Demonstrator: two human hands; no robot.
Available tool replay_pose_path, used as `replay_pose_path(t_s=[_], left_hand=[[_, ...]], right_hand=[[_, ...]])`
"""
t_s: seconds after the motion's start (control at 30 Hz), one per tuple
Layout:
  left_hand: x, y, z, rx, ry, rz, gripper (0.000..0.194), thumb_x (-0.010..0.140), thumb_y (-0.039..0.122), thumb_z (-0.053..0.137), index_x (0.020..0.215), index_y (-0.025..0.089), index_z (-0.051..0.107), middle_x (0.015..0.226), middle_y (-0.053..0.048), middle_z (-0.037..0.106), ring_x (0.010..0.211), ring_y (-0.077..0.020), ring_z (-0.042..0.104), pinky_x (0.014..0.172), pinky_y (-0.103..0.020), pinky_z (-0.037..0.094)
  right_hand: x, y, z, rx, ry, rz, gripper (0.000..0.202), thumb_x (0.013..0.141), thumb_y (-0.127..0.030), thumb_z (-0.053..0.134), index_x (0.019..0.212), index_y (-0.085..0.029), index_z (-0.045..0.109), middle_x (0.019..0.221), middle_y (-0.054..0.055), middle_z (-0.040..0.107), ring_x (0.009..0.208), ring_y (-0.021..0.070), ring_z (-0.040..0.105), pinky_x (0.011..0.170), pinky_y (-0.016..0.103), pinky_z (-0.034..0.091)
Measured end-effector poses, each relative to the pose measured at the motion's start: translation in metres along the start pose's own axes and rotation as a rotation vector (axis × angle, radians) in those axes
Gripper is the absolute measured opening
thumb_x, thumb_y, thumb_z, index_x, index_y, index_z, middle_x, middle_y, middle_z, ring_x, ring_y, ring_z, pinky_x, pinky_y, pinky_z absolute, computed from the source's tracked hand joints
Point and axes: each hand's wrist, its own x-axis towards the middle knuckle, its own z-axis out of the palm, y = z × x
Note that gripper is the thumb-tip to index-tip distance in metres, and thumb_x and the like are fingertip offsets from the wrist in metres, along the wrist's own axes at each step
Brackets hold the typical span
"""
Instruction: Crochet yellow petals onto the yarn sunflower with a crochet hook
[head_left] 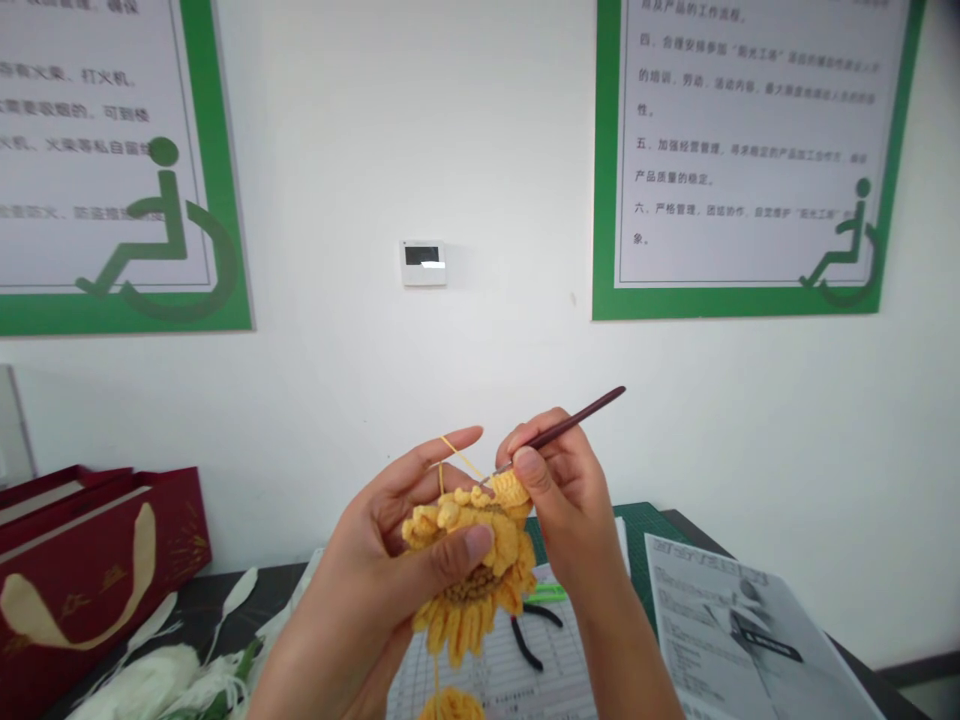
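My left hand (405, 550) grips a yellow crocheted flower (472, 620) with a brown centre, the thumb pressed on its front. Yellow yarn (461, 455) runs over the raised left index finger to the work. In my right hand (562, 490) is a crochet hook (577, 415) with a dark red handle, held like a pen. The hook's metal tip lies at the flower's upper edge, beside a small yellow petal that the right fingers touch. Below the flower, more yellow yarn (451, 705) shows at the bottom edge.
Dark red bags (97, 590) and white feather-like pieces (150, 680) are at the left. Black-handled pliers (529, 640) lie on printed sheets (495, 670). A green cutting mat (641, 530) and another printed page (742, 630) are on the right. Behind is a white wall with green-framed posters (604, 200).
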Motion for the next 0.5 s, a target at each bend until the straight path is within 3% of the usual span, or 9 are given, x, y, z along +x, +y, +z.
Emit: replay_pose_path(t_s=[0.17, 0.5], left_hand=[[0.0020, 0.0005, 0.0007, -0.001, -0.031, -0.035, 0.066, 0.064, 0.016, 0.100, 0.126, 0.020, 0.078, 0.079, -0.001, 0.071, 0.068, -0.0195, 0.072, 0.060, -0.027, 0.062], [0.0056, -0.0010, -0.0044, 0.055, -0.058, -0.091, 0.070, 0.066, 0.019, 0.099, 0.132, 0.023, 0.075, 0.088, -0.005, 0.074, 0.074, -0.0248, 0.075, 0.067, -0.034, 0.062]], right_hand=[[0.0025, 0.0005, -0.0019, 0.046, -0.022, 0.030, 0.023, 0.095, -0.042, 0.074, 0.093, -0.022, 0.063, 0.076, -0.002, 0.064, 0.061, 0.0104, 0.054, 0.055, 0.021, 0.044], [0.0056, 0.0020, -0.0057, 0.098, -0.046, 0.133, 0.028, 0.092, -0.046, 0.077, 0.094, -0.023, 0.062, 0.076, -0.002, 0.065, 0.062, 0.0112, 0.056, 0.057, 0.021, 0.047]])
